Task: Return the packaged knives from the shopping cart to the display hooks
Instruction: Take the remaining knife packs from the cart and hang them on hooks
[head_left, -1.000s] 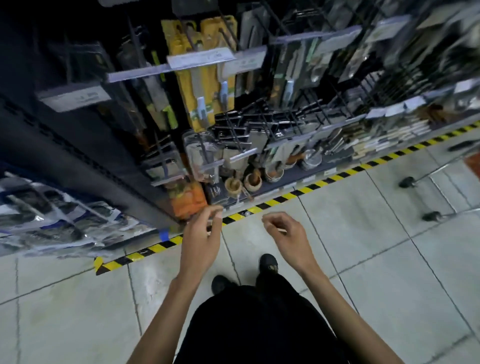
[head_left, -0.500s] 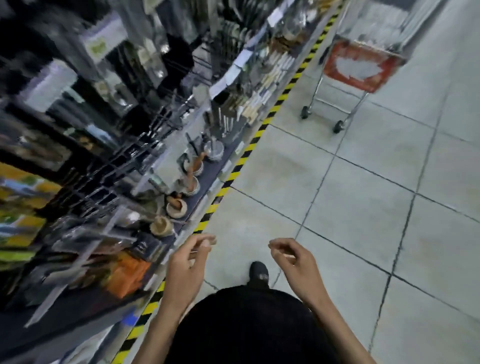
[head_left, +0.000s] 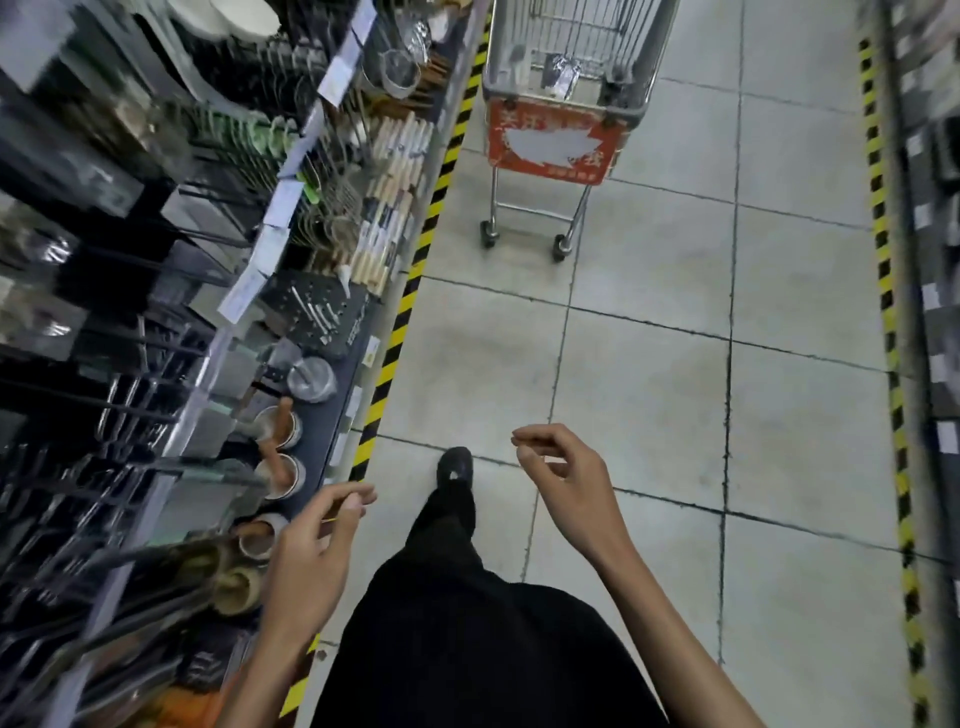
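Observation:
A metal shopping cart (head_left: 566, 73) with a red sign on its front stands up the aisle ahead of me. A packaged item (head_left: 560, 73) lies inside its basket; I cannot tell what it is. The display hooks (head_left: 156, 332) with hanging kitchen tools run along the rack at my left. My left hand (head_left: 317, 551) hovers by the rack's lower shelf, fingers loosely curled and holding nothing. Over the floor tiles, my right hand (head_left: 566, 483) is also loosely curled and holds nothing.
Small mortars with pestles (head_left: 278, 470) and a steel bowl (head_left: 311, 379) sit on the bottom shelf. Yellow-black tape (head_left: 410, 291) marks the floor along the left rack and another strip (head_left: 891, 332) edges the right rack. My black shoe (head_left: 454, 467) steps forward.
My view has swung from facing the rack to looking down the aisle, and the cart has come into full view ahead. Both hands stay empty in front of me.

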